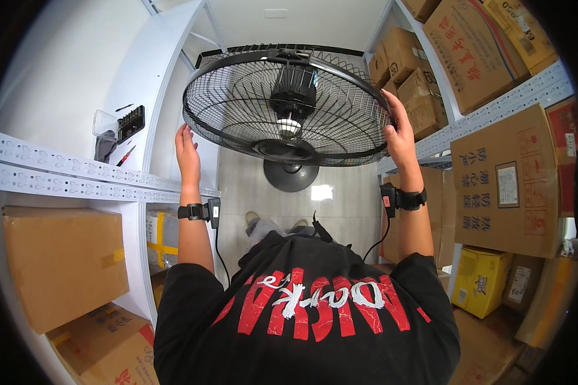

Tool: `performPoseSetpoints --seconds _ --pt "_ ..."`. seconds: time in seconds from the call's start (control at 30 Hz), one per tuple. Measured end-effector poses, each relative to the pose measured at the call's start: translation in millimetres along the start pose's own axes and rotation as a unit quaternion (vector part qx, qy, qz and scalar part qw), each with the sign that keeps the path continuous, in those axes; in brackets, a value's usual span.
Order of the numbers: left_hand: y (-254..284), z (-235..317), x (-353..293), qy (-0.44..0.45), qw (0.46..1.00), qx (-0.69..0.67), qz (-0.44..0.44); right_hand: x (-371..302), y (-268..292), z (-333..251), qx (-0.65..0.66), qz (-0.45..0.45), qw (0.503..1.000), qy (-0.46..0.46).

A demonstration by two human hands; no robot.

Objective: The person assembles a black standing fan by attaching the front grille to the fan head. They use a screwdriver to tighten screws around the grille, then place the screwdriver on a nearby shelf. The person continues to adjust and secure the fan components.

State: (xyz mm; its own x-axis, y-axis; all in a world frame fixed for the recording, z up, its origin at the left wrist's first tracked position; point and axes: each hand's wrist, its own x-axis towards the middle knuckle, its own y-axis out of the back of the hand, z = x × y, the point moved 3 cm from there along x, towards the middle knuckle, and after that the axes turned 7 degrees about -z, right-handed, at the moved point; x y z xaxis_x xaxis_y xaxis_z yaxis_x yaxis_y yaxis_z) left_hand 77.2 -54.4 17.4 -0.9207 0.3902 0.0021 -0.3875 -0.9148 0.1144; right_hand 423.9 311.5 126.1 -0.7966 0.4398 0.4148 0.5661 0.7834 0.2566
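In front of me stands a black pedestal fan, its round wire grille [237, 106] tilted so that I look into it from above. Through the wires show the dark motor housing [293, 90] and a small white part [288, 127] below it. The round black base [290, 176] rests on the floor. My right hand [399, 131] grips the grille's right rim, thumb on the near side and fingers along the edge. Beside the left rim is my left hand [187, 157], fingers stretched upward; whether the fingertips touch the rim is unclear.
White metal shelving [77, 160] flanks both sides. On the left shelf lie a bit set in a case [131, 124], a red screwdriver [126, 155] and a grey cloth-like item [105, 146]. Cardboard boxes [64, 256] fill lower left; more boxes [481, 192] and a yellow box [480, 281] stand right.
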Motion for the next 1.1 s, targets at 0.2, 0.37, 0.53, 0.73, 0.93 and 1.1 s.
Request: performPoseSetpoints --seconds 0.2,0.37,0.53,0.73,0.93,1.1 --pt "15 -58 -12 0.126 0.989 -0.069 0.031 -1 -9 -26 -0.113 -0.027 0.993 0.011" --pt "-3 -20 -10 -0.03 0.998 -0.058 0.006 6 11 -31 0.052 -0.145 0.987 -0.046" --pt "-4 46 34 -0.213 0.977 -0.005 -0.024 41 64 -17 0.101 -0.259 0.943 -0.18" --pt "-37 153 39 -0.279 0.954 0.063 -0.085 95 78 41 0.095 -0.314 0.886 -0.327" --pt "-52 172 38 -0.217 0.964 0.108 -0.111 152 28 113 0.063 -0.376 0.855 -0.35" --pt "-52 175 25 -0.195 0.968 0.137 -0.074 176 -37 156 0.068 -0.481 0.811 -0.327"
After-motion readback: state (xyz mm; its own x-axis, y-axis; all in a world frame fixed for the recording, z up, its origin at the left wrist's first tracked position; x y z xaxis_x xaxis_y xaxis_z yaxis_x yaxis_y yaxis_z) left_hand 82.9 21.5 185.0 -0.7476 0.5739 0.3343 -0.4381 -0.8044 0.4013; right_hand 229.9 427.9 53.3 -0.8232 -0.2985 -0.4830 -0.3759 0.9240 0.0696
